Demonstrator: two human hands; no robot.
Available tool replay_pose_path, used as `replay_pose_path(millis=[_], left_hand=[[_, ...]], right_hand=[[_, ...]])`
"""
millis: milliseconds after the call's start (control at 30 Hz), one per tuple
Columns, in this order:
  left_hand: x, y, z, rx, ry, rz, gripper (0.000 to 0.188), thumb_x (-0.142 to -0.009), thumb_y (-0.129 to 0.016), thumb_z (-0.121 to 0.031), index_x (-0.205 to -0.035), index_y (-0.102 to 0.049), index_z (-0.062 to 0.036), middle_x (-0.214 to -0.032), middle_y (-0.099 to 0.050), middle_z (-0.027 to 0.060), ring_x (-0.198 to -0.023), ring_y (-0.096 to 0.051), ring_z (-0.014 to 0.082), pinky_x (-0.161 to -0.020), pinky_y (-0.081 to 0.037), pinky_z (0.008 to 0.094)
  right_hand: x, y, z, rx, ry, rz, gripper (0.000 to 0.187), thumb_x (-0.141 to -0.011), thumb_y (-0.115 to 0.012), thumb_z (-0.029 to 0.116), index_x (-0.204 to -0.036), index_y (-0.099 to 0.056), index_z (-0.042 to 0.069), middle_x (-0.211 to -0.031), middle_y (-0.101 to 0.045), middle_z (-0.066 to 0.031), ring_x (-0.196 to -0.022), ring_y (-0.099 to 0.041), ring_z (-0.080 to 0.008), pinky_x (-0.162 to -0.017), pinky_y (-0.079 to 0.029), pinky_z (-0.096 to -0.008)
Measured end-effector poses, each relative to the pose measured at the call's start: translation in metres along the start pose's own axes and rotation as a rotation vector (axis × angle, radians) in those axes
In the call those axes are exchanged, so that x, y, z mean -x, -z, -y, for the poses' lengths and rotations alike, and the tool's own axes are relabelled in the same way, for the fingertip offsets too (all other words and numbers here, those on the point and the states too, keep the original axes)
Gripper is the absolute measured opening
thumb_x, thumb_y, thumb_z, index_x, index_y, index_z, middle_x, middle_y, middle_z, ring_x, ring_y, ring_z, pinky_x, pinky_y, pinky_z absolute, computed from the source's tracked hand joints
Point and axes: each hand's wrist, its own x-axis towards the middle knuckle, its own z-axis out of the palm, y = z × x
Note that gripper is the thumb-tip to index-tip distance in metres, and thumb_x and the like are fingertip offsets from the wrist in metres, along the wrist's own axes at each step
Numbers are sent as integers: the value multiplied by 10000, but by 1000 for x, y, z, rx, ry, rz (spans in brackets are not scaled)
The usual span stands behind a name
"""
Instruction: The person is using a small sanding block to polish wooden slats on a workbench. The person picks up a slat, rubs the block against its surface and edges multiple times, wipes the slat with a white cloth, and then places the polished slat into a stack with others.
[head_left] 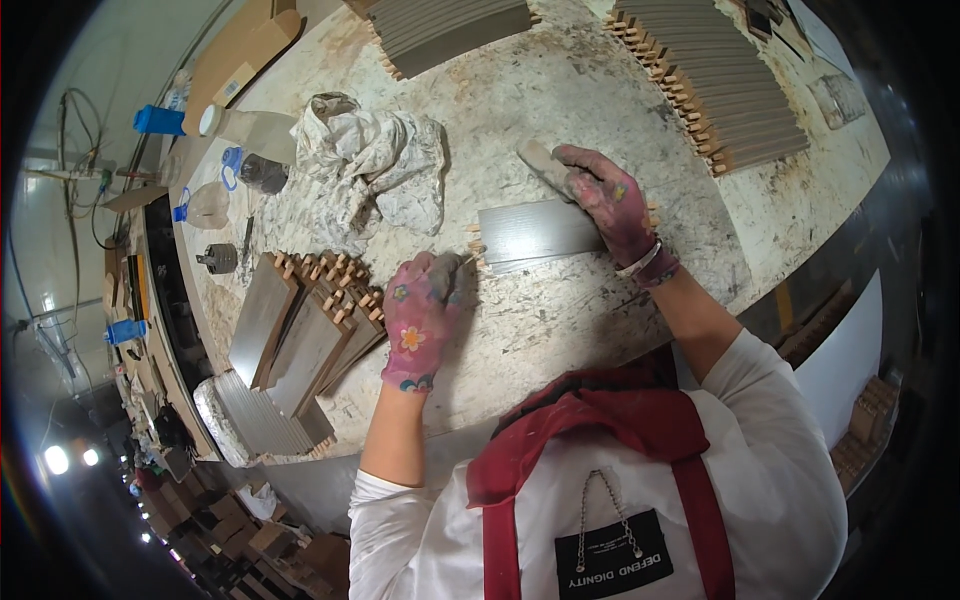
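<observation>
A white shirt (780, 440), its sleeves ending around the elbows, carries a black rectangular patch (612, 560) with pale lettering. A silvery chain (585, 510) loops across that patch, and dark red straps (705, 525) run along either side of it; the apron bib (600, 425), the same red, lies waistward of it. Farther out from the patch, the left glove (418, 315) is pinkish purple with an orange flower and teal cuff; the right glove (615, 205) matches (its fingers are smudged grey), beside a pale wristband (640, 262).
</observation>
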Motion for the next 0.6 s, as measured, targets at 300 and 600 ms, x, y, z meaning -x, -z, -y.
replay_pose_path(millis=[300,600], left_hand=[[-6,4,-6,-13,-9,-38,265,-779,-676,-124,-1039,-666,-76,-939,-640,126,-874,-621,316,-776,-515,396],[-7,0,-4,5,-12,-74,227,-784,-683,-141,-1000,-684,-68,-889,-645,121,-813,-627,317,-733,-519,398]], right_hand=[[0,-2,1,40,17,-15,343,-966,-564,92,-1291,-551,-17,-1288,-583,-117,-1149,-555,-168,-997,-447,-292],[0,2,-4,41,21,-2,341,-957,-569,89,-1285,-557,-6,-1309,-561,-102,-1110,-557,-150,-982,-445,-288]])
